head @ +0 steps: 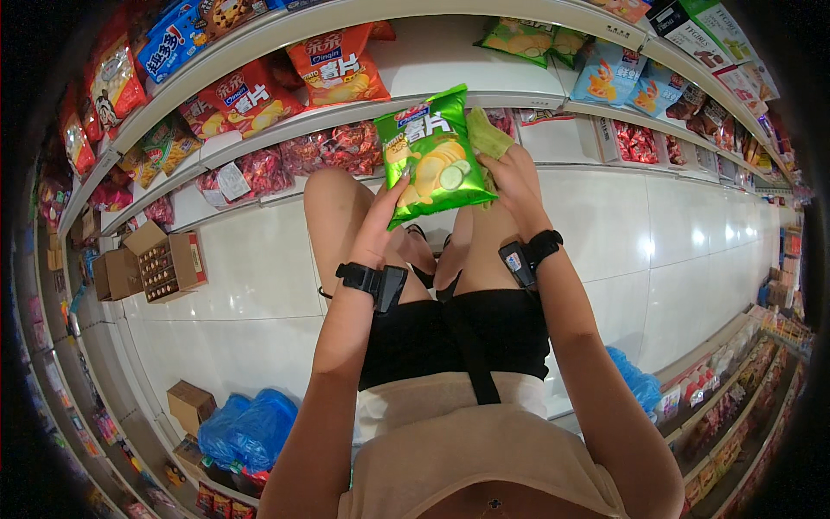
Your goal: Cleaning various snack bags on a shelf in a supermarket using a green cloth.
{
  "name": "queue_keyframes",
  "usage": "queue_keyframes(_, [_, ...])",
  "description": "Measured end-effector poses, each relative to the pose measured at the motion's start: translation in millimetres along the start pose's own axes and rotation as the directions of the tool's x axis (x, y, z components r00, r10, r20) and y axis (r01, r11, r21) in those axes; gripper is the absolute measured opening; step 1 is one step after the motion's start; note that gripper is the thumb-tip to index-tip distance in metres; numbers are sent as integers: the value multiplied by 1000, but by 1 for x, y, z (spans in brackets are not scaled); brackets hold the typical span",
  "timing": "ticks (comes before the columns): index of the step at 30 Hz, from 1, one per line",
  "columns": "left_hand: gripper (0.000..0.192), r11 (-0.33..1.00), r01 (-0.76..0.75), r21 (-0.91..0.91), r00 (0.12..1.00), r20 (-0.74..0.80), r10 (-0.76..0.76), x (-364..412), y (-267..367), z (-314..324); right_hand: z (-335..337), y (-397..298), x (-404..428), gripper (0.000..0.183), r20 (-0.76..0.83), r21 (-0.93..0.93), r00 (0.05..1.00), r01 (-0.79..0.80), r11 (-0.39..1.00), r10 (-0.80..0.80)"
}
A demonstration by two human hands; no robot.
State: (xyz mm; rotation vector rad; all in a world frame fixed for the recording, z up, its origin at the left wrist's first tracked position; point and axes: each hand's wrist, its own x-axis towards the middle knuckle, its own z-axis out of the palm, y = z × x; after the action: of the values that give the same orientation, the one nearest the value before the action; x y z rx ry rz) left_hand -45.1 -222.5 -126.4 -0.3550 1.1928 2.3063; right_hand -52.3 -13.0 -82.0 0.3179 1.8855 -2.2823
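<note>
A green bag of Qinqin potato chips (431, 159), printed with chips and cucumber slices, is held up over my knees, tilted to the left. My left hand (384, 214) grips its lower left side, with the thumb on the front and the other fingers hidden behind. In my right hand (515, 175) is a yellow-green cloth (487, 134), bunched at the bag's right edge. Part of the cloth hangs below that hand. Whether the right fingers also press on the bag, I cannot tell.
Red chip bags (340, 65) and green chip bags (519, 39) stand on the shelf ahead, above wrapped candy bags (350, 149). Blue shrimp-snack bags (608, 72) sit further right. An open carton (170, 266) rests on the tiled floor at left. Blue plastic bags (253, 425) lie behind me.
</note>
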Motion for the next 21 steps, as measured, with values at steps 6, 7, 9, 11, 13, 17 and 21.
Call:
queue_keyframes(6, [40,1000,-2,30,1000,10,2,-1,0,2,-5,14,6,30,-17,154,1000,8,988,-6])
queue_keyframes(7, [39,999,-31,23,999,9,30,1,-1,3,-13,22,10,30,-20,153,1000,9,988,-5])
queue_keyframes(9, [38,999,-36,0,999,-27,36,10,-9,-7,-30,44,24,31,107,91,994,-38,995,28])
queue_keyframes(11, [36,999,-42,-22,997,-71,41,14,-9,-12,-25,47,23,32,149,169,986,-93,981,68])
queue_keyframes(13, [35,990,-109,-94,989,-111,99,16,-10,-15,-20,46,21,33,194,244,976,-149,958,102])
queue_keyframes(17, [33,986,-37,-162,992,-127,16,14,-6,-16,-15,38,17,36,207,150,968,-172,974,139])
queue_keyframes(21, [34,989,-38,-145,996,-88,26,15,-7,-14,-16,40,18,35,199,198,973,-155,968,115])
